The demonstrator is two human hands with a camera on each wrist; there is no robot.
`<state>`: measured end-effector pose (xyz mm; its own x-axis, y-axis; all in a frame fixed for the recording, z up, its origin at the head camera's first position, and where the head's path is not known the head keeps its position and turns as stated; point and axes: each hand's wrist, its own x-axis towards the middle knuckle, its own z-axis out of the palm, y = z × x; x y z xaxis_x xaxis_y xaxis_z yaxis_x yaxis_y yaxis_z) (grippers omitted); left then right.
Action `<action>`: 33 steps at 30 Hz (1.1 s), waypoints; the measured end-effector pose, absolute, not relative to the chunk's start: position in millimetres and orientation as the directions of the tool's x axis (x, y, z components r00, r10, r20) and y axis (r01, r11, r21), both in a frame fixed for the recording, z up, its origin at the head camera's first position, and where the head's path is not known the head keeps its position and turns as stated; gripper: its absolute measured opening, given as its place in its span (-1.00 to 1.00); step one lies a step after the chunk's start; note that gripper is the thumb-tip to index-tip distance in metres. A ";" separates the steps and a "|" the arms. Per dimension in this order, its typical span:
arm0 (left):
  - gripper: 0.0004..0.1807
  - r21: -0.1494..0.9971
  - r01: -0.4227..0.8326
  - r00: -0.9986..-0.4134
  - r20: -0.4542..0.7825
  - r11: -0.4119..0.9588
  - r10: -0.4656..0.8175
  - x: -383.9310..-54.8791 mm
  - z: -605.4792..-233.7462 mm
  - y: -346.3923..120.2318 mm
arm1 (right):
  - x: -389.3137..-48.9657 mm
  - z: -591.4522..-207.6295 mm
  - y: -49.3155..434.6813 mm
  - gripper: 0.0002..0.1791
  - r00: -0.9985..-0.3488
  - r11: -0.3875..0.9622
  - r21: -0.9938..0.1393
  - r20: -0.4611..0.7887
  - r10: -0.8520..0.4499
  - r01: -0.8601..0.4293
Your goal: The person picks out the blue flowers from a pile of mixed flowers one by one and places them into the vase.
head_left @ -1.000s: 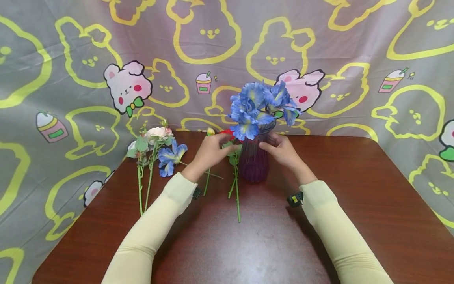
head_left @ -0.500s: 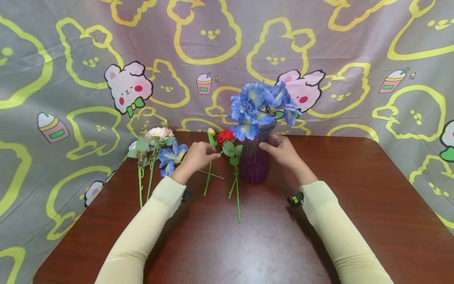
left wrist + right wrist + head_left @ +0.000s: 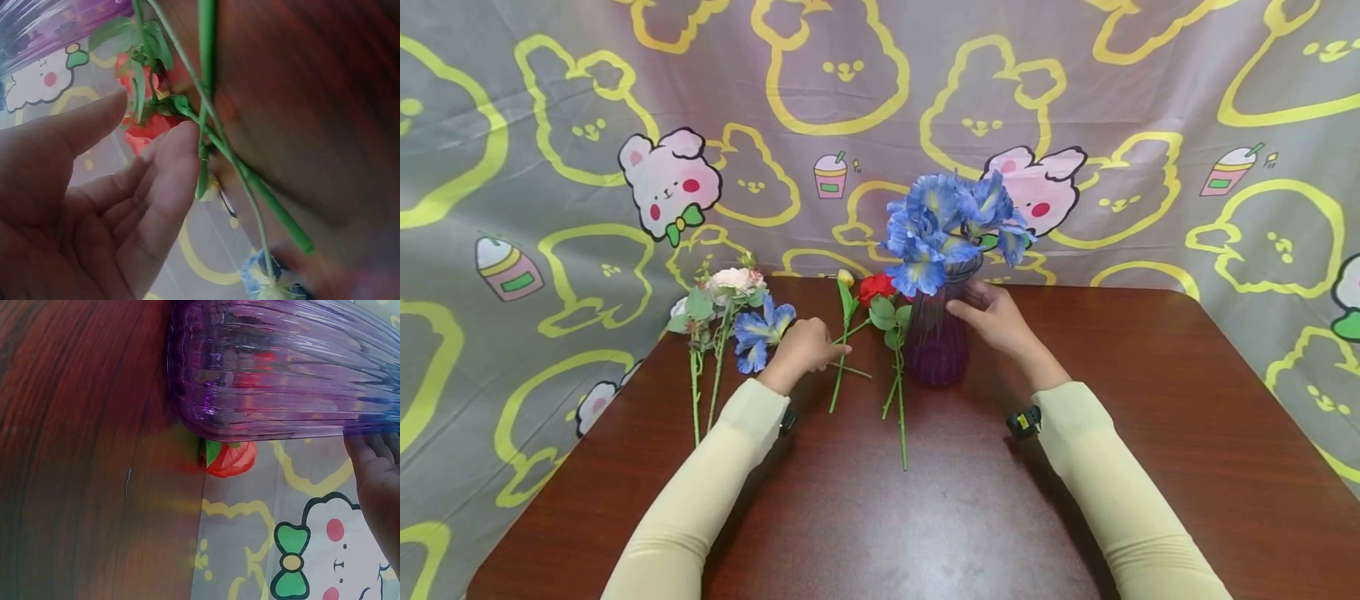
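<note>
A ribbed purple vase (image 3: 936, 358) stands upright on the table, holding several blue irises (image 3: 943, 217). My right hand (image 3: 1000, 321) grips its upper part, thumb in front and fingers partly hidden behind; in the right wrist view, fingers meet the vase wall (image 3: 281, 381). My left hand (image 3: 808, 346) is low over the stem of a loose blue iris (image 3: 762, 333). In the left wrist view, thumb and fingers (image 3: 178, 169) are apart, with nothing between them. Crossing green stems (image 3: 240, 172) lie just beyond the fingertips; whether they touch cannot be told.
A yellow tulip bud (image 3: 845, 279) and red flowers (image 3: 874, 289) on green stems lie between left hand and vase. Pale pink flowers (image 3: 733, 285) lie at the table's left. A patterned cloth (image 3: 880, 100) hangs behind the brown table (image 3: 1150, 400).
My left hand has left the vase's side, moved left, then lowered toward the loose iris's stem. The right hand and vase have stayed in place.
</note>
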<state>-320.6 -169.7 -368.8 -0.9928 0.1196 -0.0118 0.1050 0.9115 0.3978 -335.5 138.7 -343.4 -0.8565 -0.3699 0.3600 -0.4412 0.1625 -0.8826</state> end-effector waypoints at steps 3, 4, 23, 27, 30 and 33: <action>-0.50 0.375 0.059 -0.994 -0.063 0.925 0.088 -320.3 -371.7 -171.7 | -335.5 -343.4 138.5 -0.43 -0.854 0.164 -0.880 0.364 -0.372 -0.446; -0.50 0.367 0.046 -0.994 -0.078 0.929 0.080 -320.5 -372.3 -172.0 | -335.4 -343.2 138.7 -0.42 -0.853 0.163 -0.879 0.365 -0.373 -0.447; -0.55 0.272 -0.063 -0.989 -0.147 0.960 -0.023 -329.2 -385.4 -170.9 | -344.2 -350.9 139.6 -0.46 -0.849 0.160 -0.875 0.375 -0.373 -0.457; -0.57 0.274 -0.074 -0.987 -0.159 0.959 -0.030 -331.3 -385.8 -171.3 | -357.7 -364.3 142.3 -0.44 -0.855 0.152 -0.881 0.373 -0.361 -0.449; -0.61 0.279 -0.075 -0.986 -0.161 0.957 -0.030 -332.2 -386.6 -171.7 | -359.9 -366.9 143.1 -0.44 -0.856 0.157 -0.879 0.376 -0.356 -0.451; -0.64 0.286 -0.075 -0.986 -0.162 0.955 -0.029 -333.0 -388.1 -172.1 | -359.3 -366.5 143.2 -0.44 -0.855 0.159 -0.877 0.377 -0.357 -0.454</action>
<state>-333.0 -172.1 -388.1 -0.9864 -0.0289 -0.1619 -0.0750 0.9552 0.2864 -359.3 143.2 -366.5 -0.8547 -0.3567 0.3772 -0.4536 0.1595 -0.8768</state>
